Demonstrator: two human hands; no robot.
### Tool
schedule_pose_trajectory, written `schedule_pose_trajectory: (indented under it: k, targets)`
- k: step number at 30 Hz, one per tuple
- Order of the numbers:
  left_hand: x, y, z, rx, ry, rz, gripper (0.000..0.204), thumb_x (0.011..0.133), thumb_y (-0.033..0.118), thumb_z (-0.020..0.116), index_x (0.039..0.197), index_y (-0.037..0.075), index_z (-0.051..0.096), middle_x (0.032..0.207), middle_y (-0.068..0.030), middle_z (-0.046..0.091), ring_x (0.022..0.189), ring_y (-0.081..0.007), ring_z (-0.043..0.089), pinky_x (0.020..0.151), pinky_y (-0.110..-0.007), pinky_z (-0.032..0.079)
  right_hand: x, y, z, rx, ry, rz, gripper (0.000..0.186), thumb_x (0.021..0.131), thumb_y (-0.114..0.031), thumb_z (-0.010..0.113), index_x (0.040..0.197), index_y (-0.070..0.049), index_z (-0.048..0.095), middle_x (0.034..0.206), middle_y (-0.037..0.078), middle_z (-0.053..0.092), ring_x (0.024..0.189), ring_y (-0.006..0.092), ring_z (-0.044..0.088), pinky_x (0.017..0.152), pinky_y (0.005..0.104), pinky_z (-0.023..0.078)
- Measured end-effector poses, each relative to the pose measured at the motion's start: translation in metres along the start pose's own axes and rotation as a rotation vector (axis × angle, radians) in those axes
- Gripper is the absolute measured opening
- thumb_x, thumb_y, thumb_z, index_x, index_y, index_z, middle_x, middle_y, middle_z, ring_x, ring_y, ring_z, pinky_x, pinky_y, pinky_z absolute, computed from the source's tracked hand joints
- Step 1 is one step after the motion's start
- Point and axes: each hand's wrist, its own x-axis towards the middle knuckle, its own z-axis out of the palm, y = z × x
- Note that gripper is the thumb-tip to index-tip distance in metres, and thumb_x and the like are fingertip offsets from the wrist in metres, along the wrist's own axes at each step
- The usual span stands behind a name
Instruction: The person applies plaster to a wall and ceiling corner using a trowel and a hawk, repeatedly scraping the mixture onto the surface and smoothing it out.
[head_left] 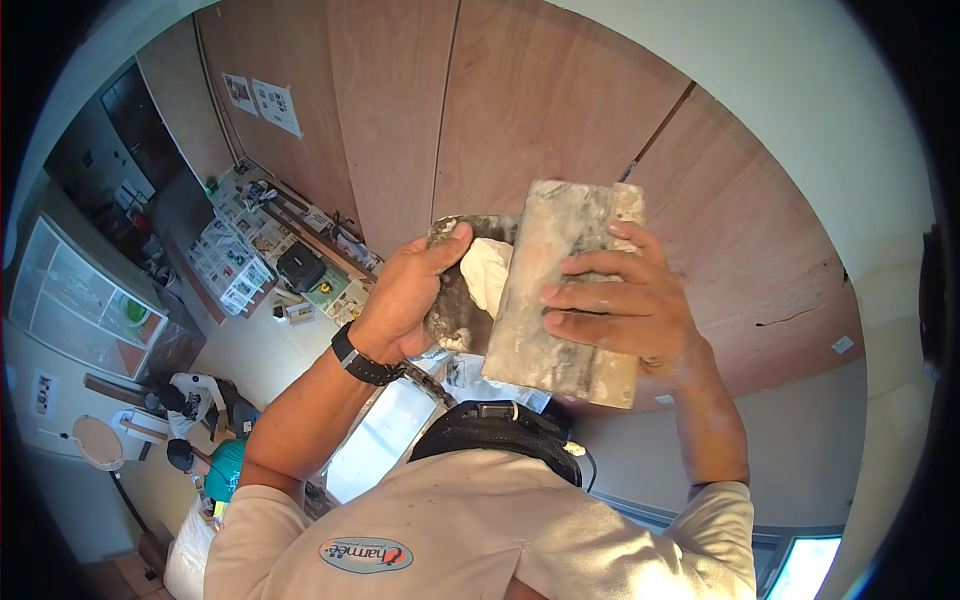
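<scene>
My left hand (405, 300) grips a dark, crusted rectangular plate (450, 320), its thumb over the top edge. A lump of white putty (483, 272) sits on that plate. My right hand (630, 310) is closed over a second, larger board (545, 230), pale and smeared with grey plaster, with a narrower strip along its right side. This board overlaps the right part of the dark plate beside the putty. Whether the two touch is hard to tell.
Plywood panels (385, 110) form the wall ahead. At the left lie papers (230, 250), timber lengths and a black case (300, 268), near a plastic-wrapped cabinet (90, 290). Two people (200, 405) crouch at the lower left by a round panel on a stand (98, 440).
</scene>
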Motion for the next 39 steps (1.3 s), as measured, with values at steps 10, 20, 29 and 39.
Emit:
schedule_pose_trajectory:
  k: [10,20,29,39]
  targets:
    - [0.018,0.006,-0.035,-0.155,0.030,0.055,0.030,0.105,0.026,0.054,0.109,-0.002,0.064,0.099,-0.0119,0.073,0.084,-0.0225,0.074,0.077,-0.036,0.062,-0.024,-0.001,-0.011,0.272,-0.029,0.201,0.025,0.076,-0.005,0.078,0.100,-0.012,0.079,0.108,0.001,0.075,0.107,0.0191,0.066,0.104,0.0445,0.041]
    - [0.013,-0.012,-0.055,-0.115,0.090,0.240,0.034,0.106,0.028,0.052,0.122,-0.001,0.061,0.116,-0.0125,0.071,0.102,-0.0253,0.071,0.092,-0.040,0.057,-0.066,-0.005,0.052,1.704,0.983,0.956,0.061,0.082,0.017,0.059,0.139,-0.001,0.048,0.130,0.016,0.062,0.121,0.0293,0.062,0.105,0.0456,0.051]
    - [0.015,-0.055,-0.086,-0.152,0.205,0.282,0.036,0.105,0.032,0.053,0.119,0.000,0.062,0.113,-0.0112,0.071,0.098,-0.0244,0.071,0.088,-0.039,0.057,-0.047,-0.013,0.024,1.722,1.060,0.840,0.067,0.080,0.016,0.058,0.142,-0.002,0.043,0.136,0.017,0.057,0.130,0.0320,0.055,0.110,0.0500,0.046]
    - [0.016,-0.074,-0.096,-0.270,0.226,0.230,0.038,0.105,0.033,0.053,0.122,-0.001,0.060,0.117,-0.0115,0.068,0.104,-0.0260,0.068,0.091,-0.041,0.056,-0.033,0.003,0.001,1.567,1.271,0.762,0.060,0.083,0.013,0.056,0.141,0.000,0.043,0.133,0.017,0.058,0.127,0.0304,0.058,0.109,0.0489,0.047]
